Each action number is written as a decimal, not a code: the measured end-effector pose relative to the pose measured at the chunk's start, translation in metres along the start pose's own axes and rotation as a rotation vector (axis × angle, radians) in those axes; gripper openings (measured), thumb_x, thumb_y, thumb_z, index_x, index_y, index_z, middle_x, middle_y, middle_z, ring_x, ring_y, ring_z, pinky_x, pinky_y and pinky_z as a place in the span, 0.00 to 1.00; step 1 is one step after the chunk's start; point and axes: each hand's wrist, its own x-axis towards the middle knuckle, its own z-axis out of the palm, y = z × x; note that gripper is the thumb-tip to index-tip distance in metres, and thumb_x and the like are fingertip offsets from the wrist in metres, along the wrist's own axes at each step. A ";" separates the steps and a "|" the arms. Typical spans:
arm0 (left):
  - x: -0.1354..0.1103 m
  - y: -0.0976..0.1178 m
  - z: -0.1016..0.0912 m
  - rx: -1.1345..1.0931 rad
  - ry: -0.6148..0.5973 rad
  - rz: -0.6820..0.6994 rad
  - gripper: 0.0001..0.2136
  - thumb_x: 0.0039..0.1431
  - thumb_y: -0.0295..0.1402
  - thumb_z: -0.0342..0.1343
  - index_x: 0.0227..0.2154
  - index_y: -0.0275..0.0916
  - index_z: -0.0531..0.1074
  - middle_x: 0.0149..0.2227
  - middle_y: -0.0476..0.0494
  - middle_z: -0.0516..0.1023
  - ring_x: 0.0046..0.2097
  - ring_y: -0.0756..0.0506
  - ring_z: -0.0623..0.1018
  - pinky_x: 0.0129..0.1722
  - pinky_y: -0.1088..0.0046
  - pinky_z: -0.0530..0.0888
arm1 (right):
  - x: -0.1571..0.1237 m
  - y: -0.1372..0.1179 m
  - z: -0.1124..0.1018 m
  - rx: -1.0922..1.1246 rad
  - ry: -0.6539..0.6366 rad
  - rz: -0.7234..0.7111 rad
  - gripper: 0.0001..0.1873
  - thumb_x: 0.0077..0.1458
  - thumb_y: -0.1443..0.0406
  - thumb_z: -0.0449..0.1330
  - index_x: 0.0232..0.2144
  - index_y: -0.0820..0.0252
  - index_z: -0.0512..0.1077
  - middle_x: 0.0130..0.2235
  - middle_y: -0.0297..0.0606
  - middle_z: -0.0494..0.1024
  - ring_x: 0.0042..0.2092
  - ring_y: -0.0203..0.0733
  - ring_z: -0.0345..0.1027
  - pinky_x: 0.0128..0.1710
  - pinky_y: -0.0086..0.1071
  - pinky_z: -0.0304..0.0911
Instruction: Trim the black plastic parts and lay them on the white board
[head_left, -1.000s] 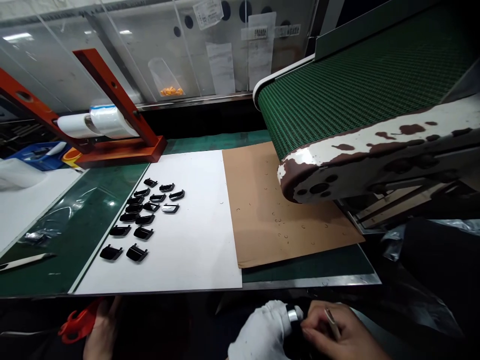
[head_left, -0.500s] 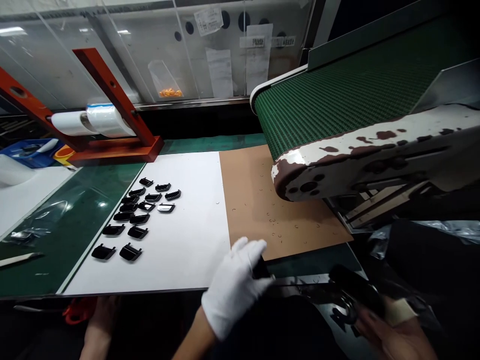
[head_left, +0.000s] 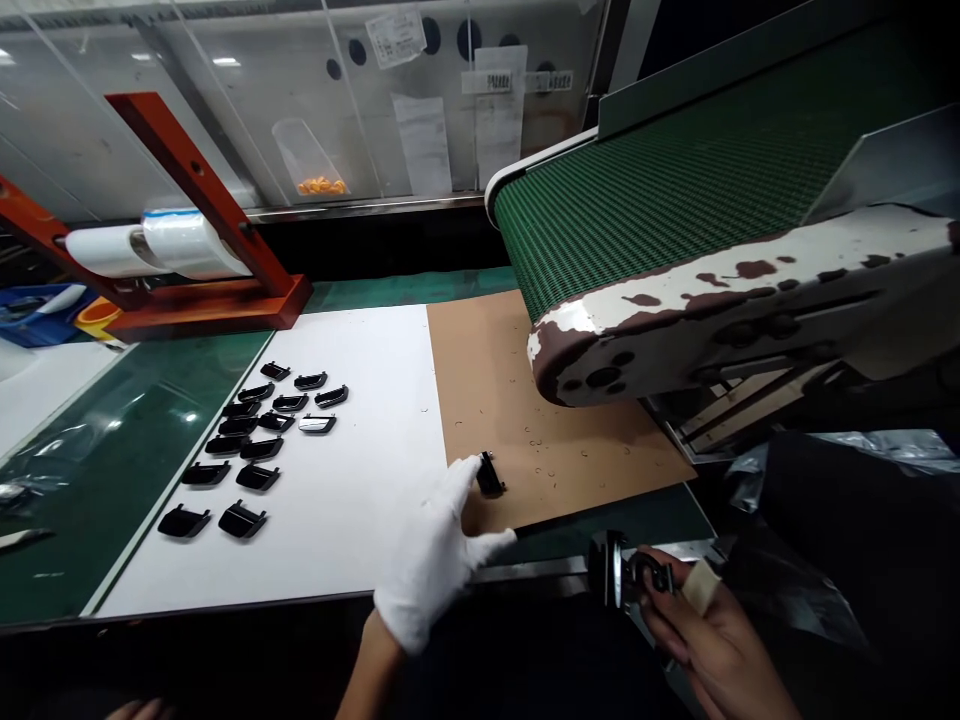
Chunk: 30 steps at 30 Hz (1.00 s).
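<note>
From your head camera, your left hand (head_left: 431, 555) wears a white glove. It is open, with the fingers spread, and it holds nothing. Its fingertips are right beside a small black part (head_left: 490, 474) that lies on a brown card (head_left: 480, 370), near the card's front edge. You cannot tell if they touch it.

Your right hand (head_left: 712, 630) is bare, with a pale tape (head_left: 701, 585) around one finger. It is low at the front, and its fingers are curled around a dark part (head_left: 615, 570) with a shiny metal side.

On the surface, many black parts (head_left: 255, 440) lie in rows on a white sheet (head_left: 375, 400), just left of the brown card. One of them has a bright silver top (head_left: 317, 424). A green mat (head_left: 112, 470) runs along the left of the sheet.

A green belt (head_left: 652, 200) hangs over the far side of the card. Its white frame (head_left: 675, 300) has brown stains. Far left, a roll of clear film (head_left: 191, 245) sits on an orange stand (head_left: 202, 190). Behind it, a clear bag (head_left: 307, 160) hangs on a see-through wall (head_left: 225, 110).
</note>
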 end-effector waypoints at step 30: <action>-0.024 0.049 0.022 -0.259 -0.072 0.307 0.35 0.52 0.34 0.64 0.60 0.42 0.53 0.49 0.38 0.74 0.48 0.41 0.76 0.49 0.63 0.73 | 0.009 -0.003 0.019 -0.096 -0.239 0.034 0.21 0.55 0.49 0.58 0.32 0.62 0.73 0.20 0.28 0.65 0.16 0.25 0.41 0.17 0.28 0.34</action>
